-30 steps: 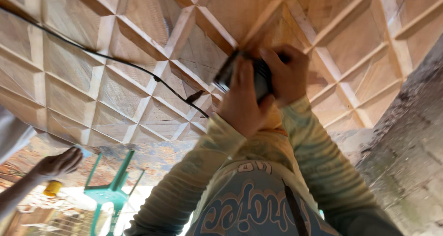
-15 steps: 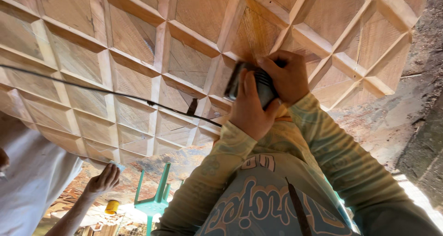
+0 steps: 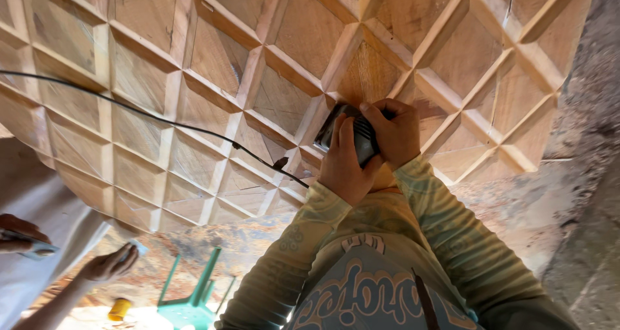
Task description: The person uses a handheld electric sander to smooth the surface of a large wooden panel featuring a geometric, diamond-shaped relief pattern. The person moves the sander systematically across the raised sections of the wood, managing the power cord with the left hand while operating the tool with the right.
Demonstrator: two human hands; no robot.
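Observation:
A large wooden panel [image 3: 213, 59] carved into a grid of raised ribs and sloped square facets fills the upper view. Both my hands press a dark grey hand-held power sander [image 3: 352, 133] against a rib crossing near the panel's middle. My left hand [image 3: 342, 168] wraps the tool's rear from below. My right hand [image 3: 395, 131] covers its top and right side, fingers curled over the front. A black power cord [image 3: 161, 120] runs from the tool leftward across the panel to the frame's left edge. My yellow-green striped sleeves and printed shirt fill the bottom.
Another person in a white garment [image 3: 39, 201] stands at the left; one hand [image 3: 106, 265] holds a small pale piece at the panel's lower edge, the other [image 3: 19, 232] grips something. A green stool [image 3: 187, 298], a yellow can [image 3: 119, 309] and a rough grey wall [image 3: 581, 175] surround the panel.
The view has swung, so the panel sits differently in frame. My hands stay clamped on the sander, lower in view. The other person's second hand has come into view at left.

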